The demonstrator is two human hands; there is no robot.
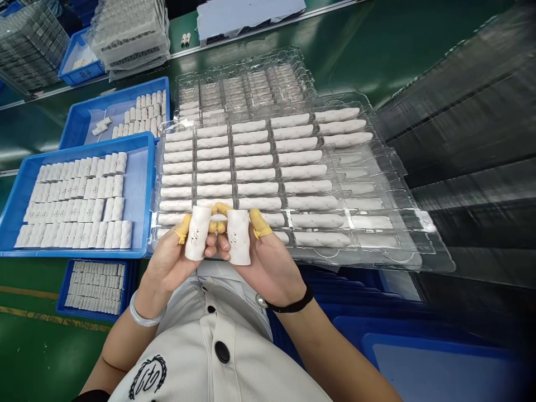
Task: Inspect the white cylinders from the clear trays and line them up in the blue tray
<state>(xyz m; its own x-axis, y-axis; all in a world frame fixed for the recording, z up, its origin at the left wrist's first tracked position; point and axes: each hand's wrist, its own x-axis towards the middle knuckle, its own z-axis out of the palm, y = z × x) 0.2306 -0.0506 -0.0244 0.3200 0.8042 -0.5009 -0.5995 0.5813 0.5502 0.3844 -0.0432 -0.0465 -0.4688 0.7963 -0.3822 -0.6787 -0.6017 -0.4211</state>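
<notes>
My left hand [170, 259] is closed around a white wavy-sided casing [198, 233] with small black print on its face. A matching white casing [238, 237] is gripped in my right hand [272, 265]. Both pieces stand nearly upright, side by side and slightly apart, their printed faces toward me. Yellow finger cots cover the thumbs and some fingertips. Just beyond my hands lies a clear plastic tray [431, 245] with rows of white casings on their sides; the hands hide part of its near edge.
At left, a blue bin [144, 195] holds upright printed casings in rows. Another blue bin [121, 92] stands behind it, and a smaller one [94, 311] sits lower down. Stacked clear trays [129, 33] stand at the back. Dark grey sheeting [469, 139] borders the right side.
</notes>
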